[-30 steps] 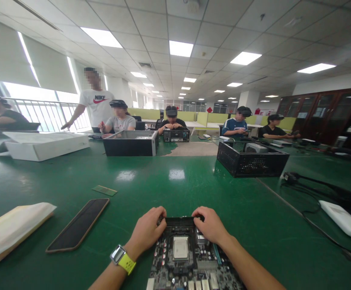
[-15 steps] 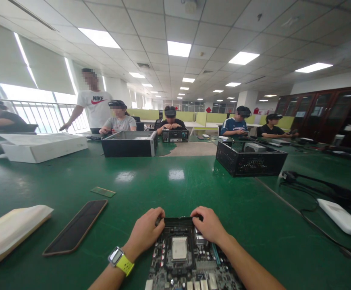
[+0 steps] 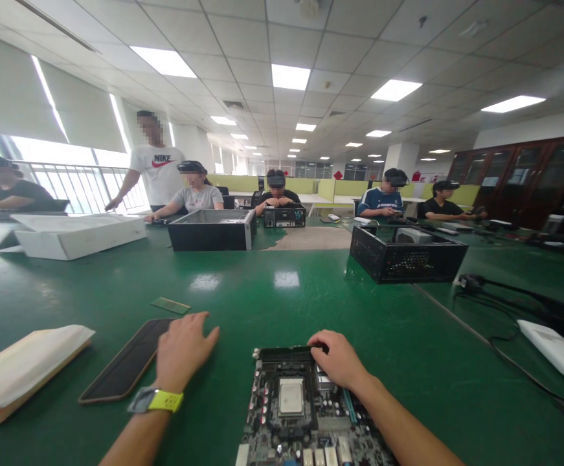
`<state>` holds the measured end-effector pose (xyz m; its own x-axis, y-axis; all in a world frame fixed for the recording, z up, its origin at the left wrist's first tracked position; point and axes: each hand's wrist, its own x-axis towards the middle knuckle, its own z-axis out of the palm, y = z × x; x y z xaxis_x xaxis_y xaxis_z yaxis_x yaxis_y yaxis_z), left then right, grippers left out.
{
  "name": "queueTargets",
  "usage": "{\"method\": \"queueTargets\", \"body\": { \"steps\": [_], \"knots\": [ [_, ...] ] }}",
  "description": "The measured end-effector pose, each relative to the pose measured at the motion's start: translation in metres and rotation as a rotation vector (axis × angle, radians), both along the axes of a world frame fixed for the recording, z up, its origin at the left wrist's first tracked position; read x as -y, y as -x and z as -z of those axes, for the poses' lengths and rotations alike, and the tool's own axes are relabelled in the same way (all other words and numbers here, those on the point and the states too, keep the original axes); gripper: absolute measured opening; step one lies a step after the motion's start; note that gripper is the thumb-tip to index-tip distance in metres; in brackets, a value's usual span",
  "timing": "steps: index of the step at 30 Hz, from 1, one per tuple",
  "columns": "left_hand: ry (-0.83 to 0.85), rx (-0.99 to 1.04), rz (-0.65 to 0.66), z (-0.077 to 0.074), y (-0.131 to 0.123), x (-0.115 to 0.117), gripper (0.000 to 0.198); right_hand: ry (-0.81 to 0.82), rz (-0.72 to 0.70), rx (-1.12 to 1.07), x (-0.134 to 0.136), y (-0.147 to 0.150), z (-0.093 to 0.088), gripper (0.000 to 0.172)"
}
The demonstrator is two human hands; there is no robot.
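Note:
A motherboard lies on the green table in front of me, with a square silver processor in its socket. Dark memory slots run along its far edge. My right hand is closed on the far right corner of the board, thumb and fingers bent at the slot end. My left hand is off the board to the left, holding nothing, fingers stretched forward and thumb apart. It hovers over the right edge of a dark phone, partly hiding it. Just beyond the fingertips lies a thin green memory module.
A paper-wrapped packet sits at left. Farther off stand a white box, a black-and-silver computer case and a black case. Cables and a white device lie at right. Several people are around the table.
My left hand has let go of the board's far left corner and moved left towards the memory module, its fingers opening. My right hand stays at the board's far right corner.

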<state>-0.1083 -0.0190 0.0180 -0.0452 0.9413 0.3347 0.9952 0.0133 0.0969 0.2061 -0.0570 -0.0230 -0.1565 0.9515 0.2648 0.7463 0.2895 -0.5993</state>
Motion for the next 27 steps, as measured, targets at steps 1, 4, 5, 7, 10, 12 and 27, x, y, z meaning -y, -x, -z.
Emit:
{"method": "queueTargets", "body": {
  "steps": [1, 4, 5, 7, 10, 12, 27],
  "knots": [
    [0.007, -0.018, -0.126, -0.003, 0.019, -0.003, 0.053, 0.004, 0.000, 0.006, 0.000, 0.000, 0.000, 0.020],
    [0.133, 0.031, -0.353, -0.005, 0.067, -0.008, 0.062, 0.015, -0.001, 0.019, 0.000, 0.000, -0.002, 0.020],
    [0.201, 0.062, -0.368, -0.003, 0.078, -0.009, 0.061, 0.018, -0.001, 0.021, 0.001, 0.001, -0.002, 0.020],
    [0.308, 0.114, -0.355, 0.001, 0.091, -0.012, 0.057, 0.018, -0.001, 0.023, 0.001, 0.000, -0.003, 0.020],
    [0.311, 0.119, -0.409, 0.007, 0.096, -0.020, 0.057, 0.010, -0.001, 0.019, 0.001, 0.000, -0.002, 0.020],
    [0.299, 0.118, -0.423, 0.008, 0.095, -0.024, 0.059, 0.005, 0.002, 0.015, 0.001, 0.000, -0.002, 0.020],
    [0.275, 0.233, -0.452, 0.010, 0.101, -0.034, 0.072, 0.002, 0.014, 0.006, -0.001, 0.000, 0.001, 0.018]
  ]
}}
